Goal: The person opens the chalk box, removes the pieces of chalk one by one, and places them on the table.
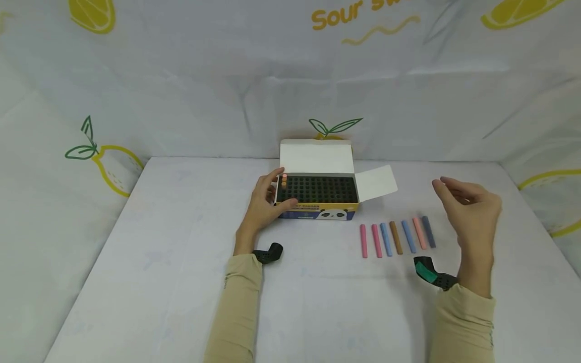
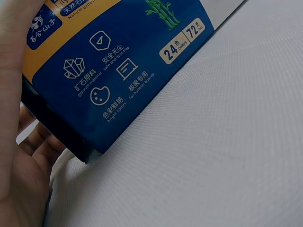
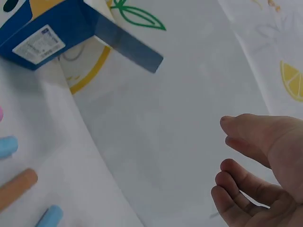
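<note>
A chalk box [image 1: 313,212] stands with its lid raised, showing a black holder with rows of holes. Two sticks, one pink and one orange [image 1: 284,184], sit in the holder's far-left holes. At the box's left end my left hand [image 1: 263,201] grips it, the thumb along the front edge and the fingers round the far side. In the left wrist view, the blue side of the box [image 2: 137,71] fills the upper left. My right hand [image 1: 476,206] hovers to the right with loosely bent fingers and nothing in them. Below it and to its left, several chalk sticks [image 1: 396,237] lie in a row.
A white side flap [image 1: 375,182] sticks out from the box's right end, and the white lid [image 1: 316,156] stands at the back. Behind the table hangs a lemon-print cloth [image 1: 204,101]. A white cover [image 1: 159,282] lies over the table.
</note>
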`<state>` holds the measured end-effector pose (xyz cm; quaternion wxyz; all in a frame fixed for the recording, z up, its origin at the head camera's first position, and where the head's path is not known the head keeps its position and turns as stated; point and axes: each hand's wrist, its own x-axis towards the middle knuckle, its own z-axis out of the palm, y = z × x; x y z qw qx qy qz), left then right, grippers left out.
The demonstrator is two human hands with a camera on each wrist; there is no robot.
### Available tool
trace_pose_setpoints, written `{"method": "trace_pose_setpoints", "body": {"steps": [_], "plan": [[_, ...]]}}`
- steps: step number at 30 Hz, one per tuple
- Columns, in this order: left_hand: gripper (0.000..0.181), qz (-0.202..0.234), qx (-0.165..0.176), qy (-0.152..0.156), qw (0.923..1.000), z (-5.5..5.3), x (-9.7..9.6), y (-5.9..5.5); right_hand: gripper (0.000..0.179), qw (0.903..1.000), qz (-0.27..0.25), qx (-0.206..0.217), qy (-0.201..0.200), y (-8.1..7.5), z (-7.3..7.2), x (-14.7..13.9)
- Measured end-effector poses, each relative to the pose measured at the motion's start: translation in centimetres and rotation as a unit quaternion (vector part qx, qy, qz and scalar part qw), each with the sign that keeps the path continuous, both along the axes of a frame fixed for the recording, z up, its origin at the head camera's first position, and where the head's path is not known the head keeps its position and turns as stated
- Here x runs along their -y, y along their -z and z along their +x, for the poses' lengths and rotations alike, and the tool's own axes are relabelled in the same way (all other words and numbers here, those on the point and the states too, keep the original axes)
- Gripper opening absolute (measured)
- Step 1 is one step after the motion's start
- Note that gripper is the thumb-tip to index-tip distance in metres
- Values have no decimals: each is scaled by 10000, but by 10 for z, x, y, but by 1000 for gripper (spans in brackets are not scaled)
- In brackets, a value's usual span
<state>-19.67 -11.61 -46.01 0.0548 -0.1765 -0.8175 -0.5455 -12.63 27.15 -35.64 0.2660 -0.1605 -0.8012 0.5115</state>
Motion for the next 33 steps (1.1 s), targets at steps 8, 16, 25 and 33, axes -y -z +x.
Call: {"method": "trace_pose_setpoints", "body": {"steps": [8, 16, 25, 33], "plan": [[83, 23, 37, -35, 10000, 0, 1, -1, 24, 9914, -103, -896, -944, -25, -12, 44], [88, 33, 66, -58, 10000, 1, 0, -1, 24, 9793, 159, -987, -1758, -39, -20, 85], [99, 16, 97, -89, 9999, 0, -2, -1, 22, 9637, 151, -1182, -2388, -45, -25, 113], [86, 104, 100, -52, 9999, 1, -1, -2, 21, 9527, 245, -950, -2875, -34, -36, 142]]}}
